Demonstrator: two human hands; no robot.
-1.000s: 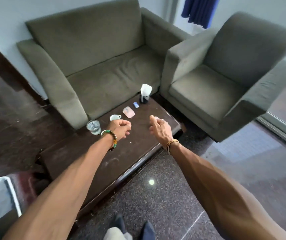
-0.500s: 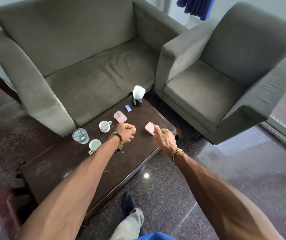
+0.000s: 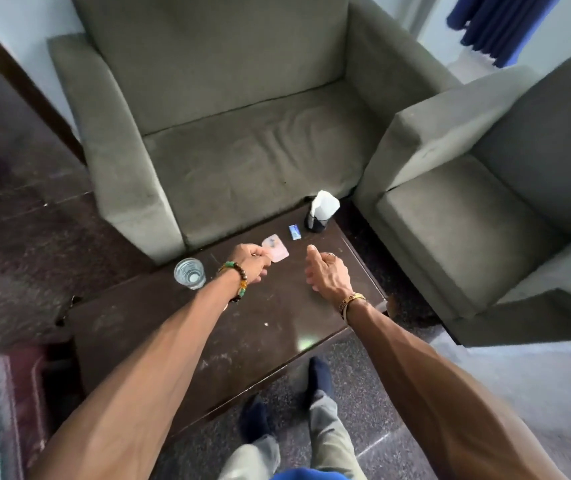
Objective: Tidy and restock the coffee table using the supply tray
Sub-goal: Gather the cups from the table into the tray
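Dark coffee table (image 3: 180, 337) between grey sofas. Left hand (image 3: 250, 260) curled, fingertips touching a pink packet (image 3: 279, 249) lying flat on the tabletop; whether pinching, cannot tell. Right hand (image 3: 327, 273) hovering just beside, fingers loosely together, empty. Water glass (image 3: 190, 273) left, small blue packet (image 3: 295, 232) and napkin holder (image 3: 320, 212) at the far end.

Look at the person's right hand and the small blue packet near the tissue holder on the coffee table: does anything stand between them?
Nothing visible does. The right hand hovers open over bare tabletop, and the blue packet lies beyond its fingertips. The pink coaster at the left hand lies off to the side, and the tissue holder stands beyond the packet.
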